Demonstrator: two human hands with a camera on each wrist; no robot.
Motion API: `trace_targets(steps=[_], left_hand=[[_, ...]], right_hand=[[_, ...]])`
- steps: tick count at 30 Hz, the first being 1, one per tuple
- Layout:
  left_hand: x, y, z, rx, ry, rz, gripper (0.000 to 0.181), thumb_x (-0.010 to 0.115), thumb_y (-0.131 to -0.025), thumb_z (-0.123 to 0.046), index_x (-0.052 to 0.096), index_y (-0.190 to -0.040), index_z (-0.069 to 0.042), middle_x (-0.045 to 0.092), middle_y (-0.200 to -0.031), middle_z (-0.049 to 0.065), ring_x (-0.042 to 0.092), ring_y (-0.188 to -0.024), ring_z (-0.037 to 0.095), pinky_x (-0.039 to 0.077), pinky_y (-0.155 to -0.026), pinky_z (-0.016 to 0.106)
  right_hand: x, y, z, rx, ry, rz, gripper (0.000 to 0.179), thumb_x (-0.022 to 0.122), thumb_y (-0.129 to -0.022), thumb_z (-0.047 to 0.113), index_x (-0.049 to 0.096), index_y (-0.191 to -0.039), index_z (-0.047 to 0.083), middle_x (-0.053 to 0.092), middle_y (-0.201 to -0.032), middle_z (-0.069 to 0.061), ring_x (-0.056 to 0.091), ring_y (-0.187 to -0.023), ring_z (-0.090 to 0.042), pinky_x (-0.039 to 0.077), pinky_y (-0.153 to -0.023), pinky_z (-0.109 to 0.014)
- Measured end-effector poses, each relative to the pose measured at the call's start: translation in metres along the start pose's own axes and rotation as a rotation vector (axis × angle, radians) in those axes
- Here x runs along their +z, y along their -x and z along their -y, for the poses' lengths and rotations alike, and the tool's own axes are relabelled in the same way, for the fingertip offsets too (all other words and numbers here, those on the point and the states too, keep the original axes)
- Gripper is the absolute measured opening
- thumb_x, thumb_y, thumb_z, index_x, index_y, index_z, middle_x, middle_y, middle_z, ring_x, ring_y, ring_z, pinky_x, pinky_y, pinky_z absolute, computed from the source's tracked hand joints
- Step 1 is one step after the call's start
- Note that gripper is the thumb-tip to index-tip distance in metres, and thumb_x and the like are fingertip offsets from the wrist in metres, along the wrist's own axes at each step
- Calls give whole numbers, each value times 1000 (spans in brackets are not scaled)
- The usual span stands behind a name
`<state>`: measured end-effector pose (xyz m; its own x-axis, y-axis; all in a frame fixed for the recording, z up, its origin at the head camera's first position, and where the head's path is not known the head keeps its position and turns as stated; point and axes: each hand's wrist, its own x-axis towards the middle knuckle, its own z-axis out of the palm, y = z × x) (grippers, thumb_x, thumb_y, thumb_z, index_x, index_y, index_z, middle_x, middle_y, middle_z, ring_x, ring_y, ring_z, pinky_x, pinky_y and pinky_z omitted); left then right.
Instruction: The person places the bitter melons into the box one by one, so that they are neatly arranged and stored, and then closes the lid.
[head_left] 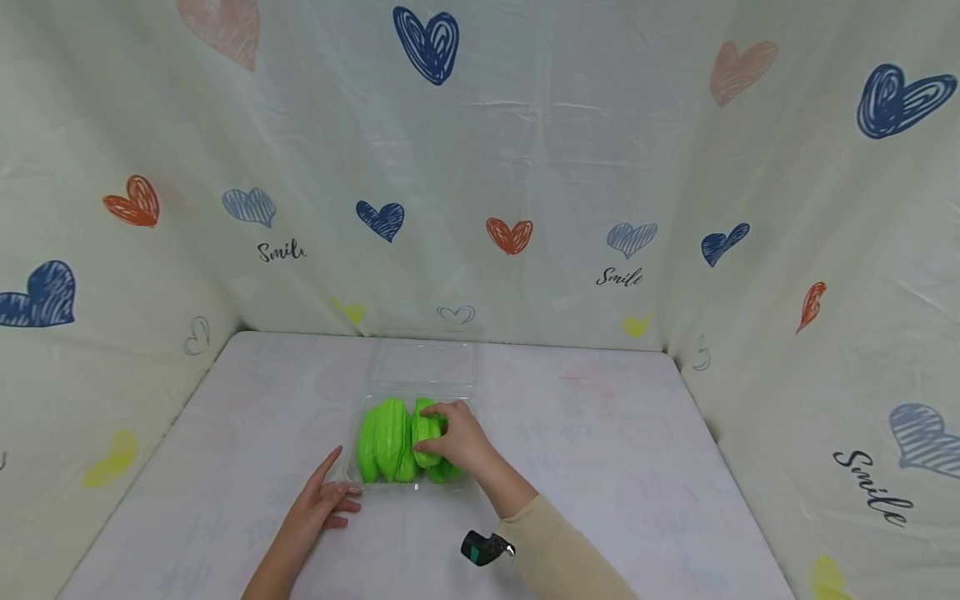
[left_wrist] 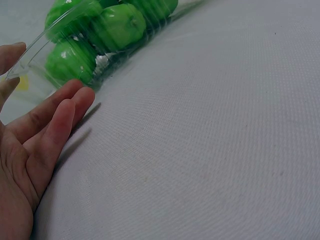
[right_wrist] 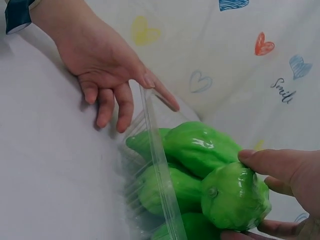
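A clear plastic box [head_left: 417,487] stands on the table with its lid raised at the back. Several glossy green ribbed gourds [head_left: 390,437] lie in it. My right hand [head_left: 460,437] grips one green gourd [right_wrist: 232,197] at the box's right part, thumb on one side and fingers on the other. This gourd sits on top of others; part of it is hidden by the hand. At the box's front left corner, my left hand [head_left: 318,502] touches the rim, its index finger stretched along the side. In the left wrist view, its other fingers [left_wrist: 60,120] extend loosely beside the box wall.
The clear lid [head_left: 423,364] leans toward the back of the white table [head_left: 600,467]. A curtain [head_left: 555,167] printed with hearts encloses the back and sides. A small black device [head_left: 483,547] is by the right sleeve.
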<state>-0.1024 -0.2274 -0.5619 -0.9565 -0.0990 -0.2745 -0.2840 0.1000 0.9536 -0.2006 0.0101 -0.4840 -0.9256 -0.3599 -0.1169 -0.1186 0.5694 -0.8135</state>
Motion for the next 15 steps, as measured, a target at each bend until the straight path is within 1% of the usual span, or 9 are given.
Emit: trace_targets(steps=[3,4,6,10,11,15], left_hand=[[0,0,0,12,-5,5,64,54,-100,-19,21,-156,-15,69,-104,15,69,-82,20,55,-67,34],[0,1,0,29,-15,10,64,53,-101,-19,21,-155,-13,69,-104,16,69,-82,20,55,-67,34],[0,1,1,32,-14,12,64,53,-100,-19,21,-155,-13,70,-101,13,69,-82,19,55,-67,33],[0,2,0,48,-11,20,64,54,-101,-19,20,-155,-11,70,-101,13,69,-82,19,55,-66,34],[0,2,0,36,-3,18,65,54,-100,-19,21,-155,-12,70,-101,12,69,-82,19,55,-66,33],[-1,1,0,19,2,15,64,54,-101,-18,21,-156,-13,69,-104,16,69,-83,21,55,-67,34]], right_hand=[[1,0,-2,-3,6,0,52,85,-76,23,65,-123,13,49,-115,-11,51,-95,-22,48,-76,-38],[1,0,-3,-3,7,0,52,85,-76,24,65,-123,13,49,-115,-11,51,-94,-21,48,-75,-37],[2,0,-5,-4,10,-1,53,85,-76,25,65,-123,14,48,-116,-10,50,-93,-20,47,-74,-36],[4,1,-6,-8,22,-7,54,86,-76,27,64,-124,15,48,-118,-10,50,-91,-19,46,-71,-34],[4,2,-6,-9,25,-9,54,86,-75,27,64,-124,15,48,-118,-9,50,-91,-19,46,-71,-34],[5,3,-7,-17,29,-16,54,86,-75,27,64,-123,16,47,-119,-9,50,-90,-18,46,-70,-33]])
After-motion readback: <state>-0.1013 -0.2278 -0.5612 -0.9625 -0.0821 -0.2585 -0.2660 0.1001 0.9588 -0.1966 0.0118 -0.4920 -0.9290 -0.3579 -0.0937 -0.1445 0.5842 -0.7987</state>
